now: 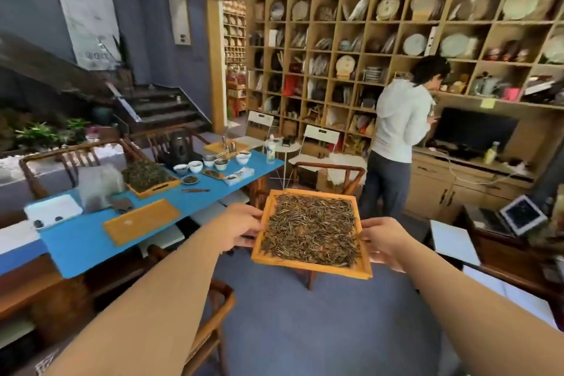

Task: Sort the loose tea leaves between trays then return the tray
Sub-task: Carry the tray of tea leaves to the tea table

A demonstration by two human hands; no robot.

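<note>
I hold a yellow wooden tray (311,267) in the air above the floor, filled with a layer of long dark and pale tea leaves (311,230). My left hand (239,224) grips its left rim and my right hand (381,243) grips its right rim. On the blue table to the left lie an empty yellow tray (142,221) and, farther back, a yellow tray heaped with dark green leaves (146,175).
The blue table (91,241) carries a white tray (53,210), cups, bowls and a kettle. Wooden chairs (210,333) stand beside it. A person in a pale hoodie (399,125) stands at the shelf wall. A desk with papers sits at right.
</note>
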